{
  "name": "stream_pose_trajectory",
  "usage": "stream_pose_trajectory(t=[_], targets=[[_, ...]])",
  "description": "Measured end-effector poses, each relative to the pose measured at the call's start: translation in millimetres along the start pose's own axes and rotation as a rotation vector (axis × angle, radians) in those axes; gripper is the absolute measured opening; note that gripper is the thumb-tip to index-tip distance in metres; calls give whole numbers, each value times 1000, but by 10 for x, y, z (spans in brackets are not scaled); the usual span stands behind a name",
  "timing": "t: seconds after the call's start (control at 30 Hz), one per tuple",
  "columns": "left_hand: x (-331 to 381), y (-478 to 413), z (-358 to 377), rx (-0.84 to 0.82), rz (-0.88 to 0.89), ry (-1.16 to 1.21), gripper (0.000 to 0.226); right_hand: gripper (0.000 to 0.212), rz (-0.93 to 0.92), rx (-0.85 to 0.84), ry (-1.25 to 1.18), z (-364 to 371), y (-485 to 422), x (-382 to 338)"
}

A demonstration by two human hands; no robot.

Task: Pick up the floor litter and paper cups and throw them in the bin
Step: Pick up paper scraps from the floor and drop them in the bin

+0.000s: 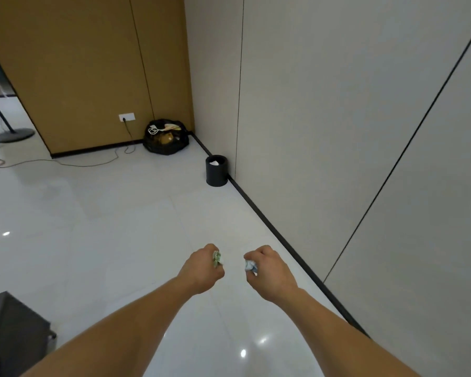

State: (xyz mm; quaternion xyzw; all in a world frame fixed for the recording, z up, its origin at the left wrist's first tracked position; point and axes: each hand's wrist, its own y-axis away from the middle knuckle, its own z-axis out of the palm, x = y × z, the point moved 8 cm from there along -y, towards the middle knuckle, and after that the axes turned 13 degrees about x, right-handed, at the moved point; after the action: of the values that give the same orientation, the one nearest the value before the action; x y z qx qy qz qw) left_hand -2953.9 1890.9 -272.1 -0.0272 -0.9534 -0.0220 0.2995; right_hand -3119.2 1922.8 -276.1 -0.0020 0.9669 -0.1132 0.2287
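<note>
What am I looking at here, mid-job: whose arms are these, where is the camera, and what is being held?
No machine here: a person works with bare hands, and the single picture comes from a wide-angle camera on their head, looking forward and down. The left hand grips a crumpled green scrap; the right hand grips a crumpled pale scrap. Ahead, a black bin stands on the white floor by the wall, with something white inside. Farther off in the corner lies a full black bag, and a cable trails across the floor.
</note>
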Motion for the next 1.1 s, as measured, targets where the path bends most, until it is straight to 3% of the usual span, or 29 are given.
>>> stream_pose_trajectory(t=[0.4, 0.8, 1.1], targets=[[-42, -2314, 102, 56, -144, 56, 32, 36, -116, -82, -22, 493, -2459, 440], [-242, -5169, -154, 31, -146, 89, 35, 36, -37, -90, 13, 1177, -5120, 571], [-269, -7145, -162, 55, -181, 56, 36, 38, -89, -137, -7, 1805, -7099, 848]])
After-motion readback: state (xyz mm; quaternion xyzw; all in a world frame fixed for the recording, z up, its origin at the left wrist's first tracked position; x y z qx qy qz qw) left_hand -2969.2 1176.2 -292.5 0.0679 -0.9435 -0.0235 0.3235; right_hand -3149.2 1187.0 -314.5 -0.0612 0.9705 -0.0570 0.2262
